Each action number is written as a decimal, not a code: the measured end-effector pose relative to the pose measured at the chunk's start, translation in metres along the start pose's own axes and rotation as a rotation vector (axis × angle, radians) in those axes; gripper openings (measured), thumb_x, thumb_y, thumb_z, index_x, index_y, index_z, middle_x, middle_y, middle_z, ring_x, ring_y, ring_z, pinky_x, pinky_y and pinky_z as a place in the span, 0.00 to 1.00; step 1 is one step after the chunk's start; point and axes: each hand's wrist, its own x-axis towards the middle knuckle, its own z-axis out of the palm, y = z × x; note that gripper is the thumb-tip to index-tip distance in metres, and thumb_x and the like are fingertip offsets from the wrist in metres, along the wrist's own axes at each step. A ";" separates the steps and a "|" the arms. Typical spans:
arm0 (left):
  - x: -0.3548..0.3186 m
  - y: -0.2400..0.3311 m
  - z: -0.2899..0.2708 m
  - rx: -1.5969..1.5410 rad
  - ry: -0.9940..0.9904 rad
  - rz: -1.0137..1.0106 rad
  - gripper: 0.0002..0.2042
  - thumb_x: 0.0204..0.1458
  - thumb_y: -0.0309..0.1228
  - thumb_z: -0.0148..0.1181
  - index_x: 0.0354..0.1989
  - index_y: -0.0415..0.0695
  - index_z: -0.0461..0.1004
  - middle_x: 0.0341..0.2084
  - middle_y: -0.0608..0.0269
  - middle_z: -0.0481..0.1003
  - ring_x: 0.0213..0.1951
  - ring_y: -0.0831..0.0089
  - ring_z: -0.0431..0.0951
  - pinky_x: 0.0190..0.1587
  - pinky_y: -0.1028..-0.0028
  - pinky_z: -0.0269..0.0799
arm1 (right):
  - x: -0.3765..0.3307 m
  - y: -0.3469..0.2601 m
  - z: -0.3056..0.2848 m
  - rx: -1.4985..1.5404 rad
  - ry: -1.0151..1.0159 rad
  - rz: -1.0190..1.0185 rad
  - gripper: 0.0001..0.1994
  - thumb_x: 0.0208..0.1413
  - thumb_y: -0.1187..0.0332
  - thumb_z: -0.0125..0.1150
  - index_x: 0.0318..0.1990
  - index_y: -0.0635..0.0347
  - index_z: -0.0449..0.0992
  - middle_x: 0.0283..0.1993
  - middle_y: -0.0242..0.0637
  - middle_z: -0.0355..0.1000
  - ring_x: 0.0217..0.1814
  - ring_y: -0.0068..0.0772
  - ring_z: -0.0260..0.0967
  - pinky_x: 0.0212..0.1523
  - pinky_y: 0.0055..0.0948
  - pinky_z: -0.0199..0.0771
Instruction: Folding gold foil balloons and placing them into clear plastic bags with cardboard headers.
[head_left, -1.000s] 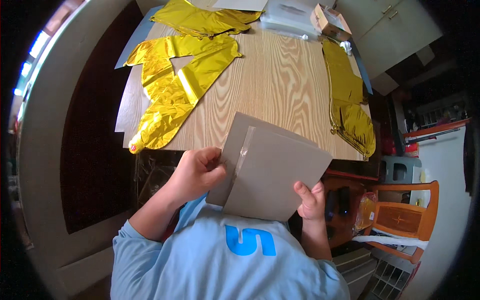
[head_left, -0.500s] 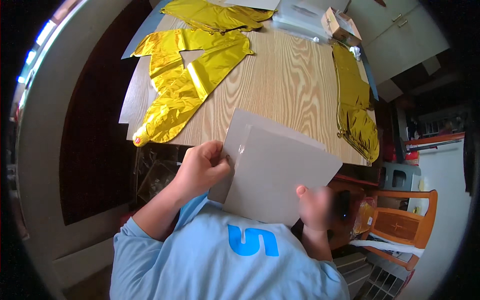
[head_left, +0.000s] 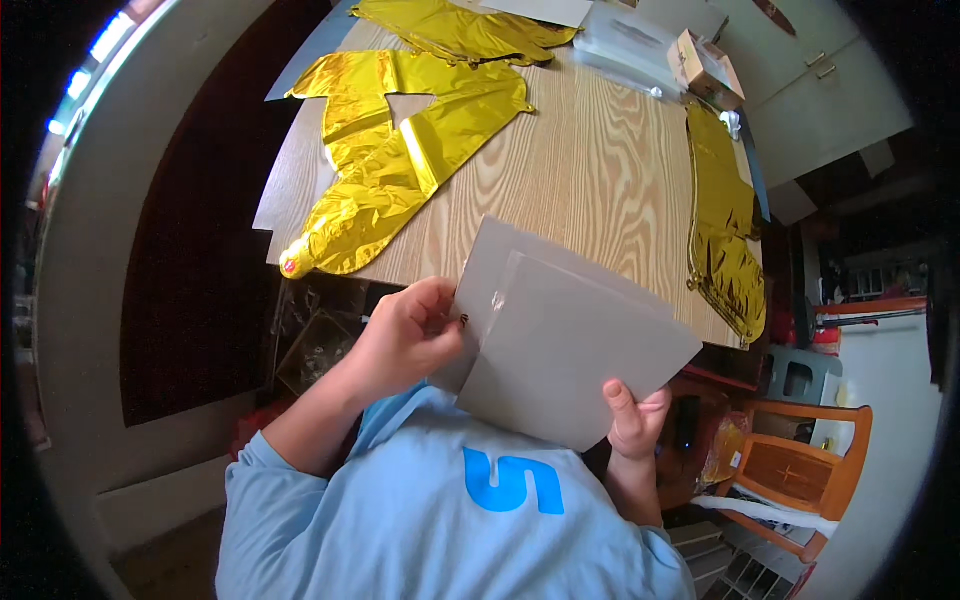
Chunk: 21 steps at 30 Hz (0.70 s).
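Note:
Two flat grey cardboard sheets [head_left: 575,330] overlap in front of my chest, tilted and just off the table's near edge. My right hand [head_left: 635,425] grips their lower right edge, thumb on the front face and fingers behind. My left hand [head_left: 415,325] is closed at the left edge of the rear sheet [head_left: 485,265], its fingers curled in a pinch. A small dark, striped thing shows by its fingertips; I cannot make out what it is. A shiny bit of clear film or tape catches light at the front sheet's left edge.
On the wood-grain table [head_left: 590,150] lie a gold foil balloon [head_left: 375,215], more gold foil [head_left: 460,30] at the back, and folded gold foil [head_left: 720,190] on the right. Clear plastic packets [head_left: 625,50] and a small open box [head_left: 705,70] stand far right. A wooden chair [head_left: 800,460] is at my right.
The table and its things have shifted slightly right in view. The sheets have moved a little right with my hands, and my right hand, blurred before, is now sharp.

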 end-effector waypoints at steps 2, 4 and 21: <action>0.000 0.005 -0.002 0.069 -0.020 -0.024 0.11 0.52 0.20 0.57 0.44 0.34 0.72 0.28 0.66 0.76 0.31 0.85 0.73 0.35 0.80 0.71 | 0.000 0.002 0.000 0.008 -0.004 0.022 0.13 0.53 0.70 0.69 0.44 0.64 0.77 0.44 0.34 0.75 0.45 0.25 0.70 0.52 0.28 0.68; 0.004 -0.001 -0.004 0.246 0.009 -0.063 0.12 0.50 0.19 0.57 0.44 0.34 0.71 0.28 0.63 0.77 0.31 0.84 0.74 0.35 0.78 0.72 | -0.001 -0.002 0.010 0.026 0.015 0.020 0.13 0.53 0.70 0.68 0.44 0.65 0.77 0.44 0.34 0.75 0.46 0.26 0.70 0.52 0.28 0.68; -0.032 -0.007 -0.070 -0.488 -0.260 -0.242 0.12 0.55 0.19 0.62 0.48 0.36 0.76 0.40 0.61 0.79 0.41 0.78 0.80 0.50 0.76 0.76 | 0.018 0.018 0.024 0.139 -0.146 0.121 0.18 0.53 0.69 0.68 0.51 0.65 0.75 0.48 0.36 0.76 0.48 0.29 0.73 0.53 0.28 0.70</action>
